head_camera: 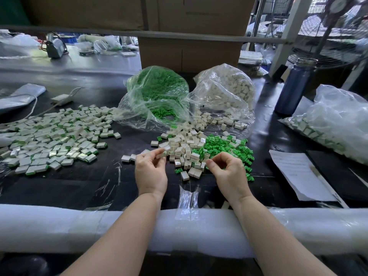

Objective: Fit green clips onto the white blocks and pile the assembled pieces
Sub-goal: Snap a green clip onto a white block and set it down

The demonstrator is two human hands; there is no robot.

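A heap of loose white blocks (184,148) lies at the table's middle, with loose green clips (229,149) heaped to its right. My left hand (150,170) pinches a white block (162,154) at the heap's left edge. My right hand (229,174) has curled fingers over the green clips; thumb and forefinger are pinched together, and what they hold is hidden. A broad pile of assembled pieces (53,140) covers the left of the table.
Two open plastic bags stand behind the heaps: one of green clips (159,92), one of white blocks (229,90). A dark bottle (294,86), a paper sheet (298,174) and a bag of pieces (334,120) sit at right. White foam padding (59,228) lines the near edge.
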